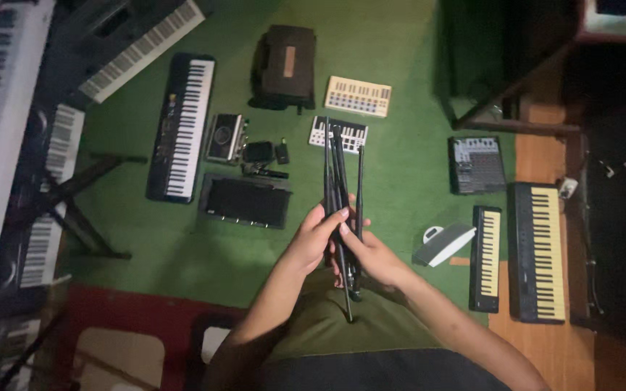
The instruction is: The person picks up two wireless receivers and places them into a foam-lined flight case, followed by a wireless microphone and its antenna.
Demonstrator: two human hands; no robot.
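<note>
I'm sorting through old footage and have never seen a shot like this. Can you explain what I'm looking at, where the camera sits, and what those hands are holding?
There is one picture, taken by a camera worn on a person's head and looking down, so the two bare arms coming up from the bottom are that person's own. The left hand and the right hand both grip a bundle of thin black rods, probably a folded stand, held roughly upright over the lap. Below lies a green carpet with music gear spread out: a black keyboard, a black flat case, a dark bag, a cream pad controller, a small mixer, and two yellowish-keyed keyboards at the right, partly on a wooden floor.
</note>
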